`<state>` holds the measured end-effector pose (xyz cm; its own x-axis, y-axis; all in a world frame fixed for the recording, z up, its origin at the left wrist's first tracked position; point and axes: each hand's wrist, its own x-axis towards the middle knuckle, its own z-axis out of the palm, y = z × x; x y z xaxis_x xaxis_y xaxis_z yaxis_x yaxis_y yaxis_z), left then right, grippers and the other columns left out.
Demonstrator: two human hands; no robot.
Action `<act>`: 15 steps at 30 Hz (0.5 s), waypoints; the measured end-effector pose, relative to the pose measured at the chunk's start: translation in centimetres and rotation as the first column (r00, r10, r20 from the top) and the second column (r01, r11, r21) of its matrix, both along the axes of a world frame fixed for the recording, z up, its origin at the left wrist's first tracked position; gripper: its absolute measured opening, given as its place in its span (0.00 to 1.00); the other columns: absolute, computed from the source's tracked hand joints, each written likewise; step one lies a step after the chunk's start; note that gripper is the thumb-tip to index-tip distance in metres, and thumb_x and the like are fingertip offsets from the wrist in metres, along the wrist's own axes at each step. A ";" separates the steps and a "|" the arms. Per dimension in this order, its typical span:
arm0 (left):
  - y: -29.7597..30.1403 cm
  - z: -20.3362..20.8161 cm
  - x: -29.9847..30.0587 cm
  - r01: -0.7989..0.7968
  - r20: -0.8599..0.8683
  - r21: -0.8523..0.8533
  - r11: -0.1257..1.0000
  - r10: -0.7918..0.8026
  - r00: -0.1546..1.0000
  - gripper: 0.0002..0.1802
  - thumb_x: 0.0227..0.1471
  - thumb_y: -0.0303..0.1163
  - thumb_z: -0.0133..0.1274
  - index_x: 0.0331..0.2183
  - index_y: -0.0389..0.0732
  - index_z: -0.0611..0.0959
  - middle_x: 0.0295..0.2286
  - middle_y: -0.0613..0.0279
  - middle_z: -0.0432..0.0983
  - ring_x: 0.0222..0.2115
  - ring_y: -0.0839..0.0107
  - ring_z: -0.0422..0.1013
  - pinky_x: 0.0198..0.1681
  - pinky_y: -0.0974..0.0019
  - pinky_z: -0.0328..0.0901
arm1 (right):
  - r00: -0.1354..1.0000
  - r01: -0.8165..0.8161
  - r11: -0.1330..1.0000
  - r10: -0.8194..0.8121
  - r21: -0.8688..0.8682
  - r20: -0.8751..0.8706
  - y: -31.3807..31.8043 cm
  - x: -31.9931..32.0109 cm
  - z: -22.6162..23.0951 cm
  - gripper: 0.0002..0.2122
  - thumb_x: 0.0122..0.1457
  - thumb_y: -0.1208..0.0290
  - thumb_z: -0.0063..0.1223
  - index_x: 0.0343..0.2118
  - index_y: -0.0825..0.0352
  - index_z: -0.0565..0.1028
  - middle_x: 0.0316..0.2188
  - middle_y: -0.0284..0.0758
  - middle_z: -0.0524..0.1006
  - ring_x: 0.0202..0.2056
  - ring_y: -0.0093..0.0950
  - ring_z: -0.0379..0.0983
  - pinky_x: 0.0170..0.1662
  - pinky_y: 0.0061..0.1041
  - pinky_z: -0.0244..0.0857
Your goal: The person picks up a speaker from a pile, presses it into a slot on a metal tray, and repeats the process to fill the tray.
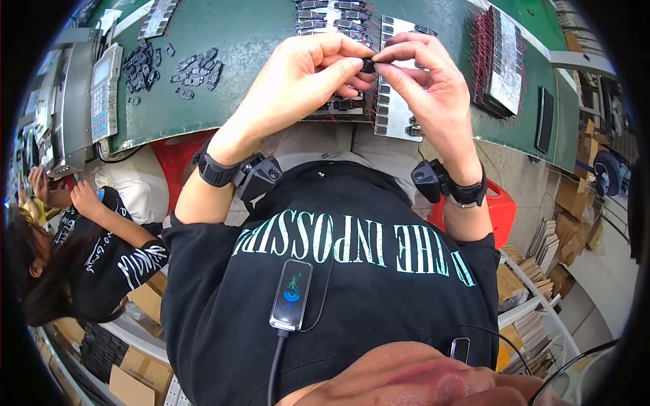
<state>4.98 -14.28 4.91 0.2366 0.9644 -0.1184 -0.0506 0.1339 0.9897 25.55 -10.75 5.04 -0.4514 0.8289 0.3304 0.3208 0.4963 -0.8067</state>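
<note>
Above the green worktable (250, 57), my left hand (305, 78) and my right hand (433, 88) meet at their fingertips. Between them they pinch a small black plastic part (368, 65), mostly covered by the fingers. Beneath my right hand lies a long pale tray (398, 111) with a row of slots; a few small black pieces sit at its near and far ends. Just left of it, partly hidden under my hands, is another tray (330, 21) lined with black parts and thin red wires.
Two loose piles of black parts (141, 65) (198, 70) lie at the left, beside a keypad device (105, 95). At the right stand stacked trays (506, 61) with red wires and a flat black object (544, 120). A co-worker (101, 250) sits left; a red stool (500, 213) stands behind my right arm.
</note>
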 end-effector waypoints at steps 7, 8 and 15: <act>-0.3 0.0 0.2 -0.028 0.024 0.014 1.000 0.028 0.999 0.11 0.61 0.27 0.51 0.42 0.31 0.78 0.31 0.55 0.81 0.35 0.73 0.79 0.39 0.72 0.74 | 0.950 -0.216 0.826 0.054 -0.520 -0.309 0.0 0.3 -0.2 0.09 0.63 0.78 0.53 0.45 0.72 0.73 0.38 0.33 0.77 0.41 0.20 0.76 0.47 0.20 0.72; -0.3 -0.1 0.3 -0.029 0.011 0.017 0.999 0.029 1.000 0.11 0.61 0.27 0.51 0.42 0.30 0.78 0.31 0.54 0.81 0.34 0.73 0.79 0.39 0.72 0.74 | 0.950 -0.215 0.826 0.053 -0.521 -0.307 0.0 0.3 -0.2 0.09 0.63 0.78 0.53 0.45 0.72 0.73 0.38 0.33 0.77 0.41 0.20 0.76 0.47 0.20 0.72; -0.3 -0.2 0.5 -0.043 -0.046 0.040 0.998 0.045 0.998 0.11 0.60 0.26 0.51 0.42 0.30 0.78 0.31 0.53 0.81 0.33 0.73 0.80 0.37 0.72 0.75 | 0.970 -0.160 0.853 0.043 -0.497 -0.238 -0.4 0.0 0.0 0.09 0.63 0.78 0.53 0.45 0.72 0.72 0.39 0.32 0.76 0.40 0.19 0.75 0.46 0.20 0.72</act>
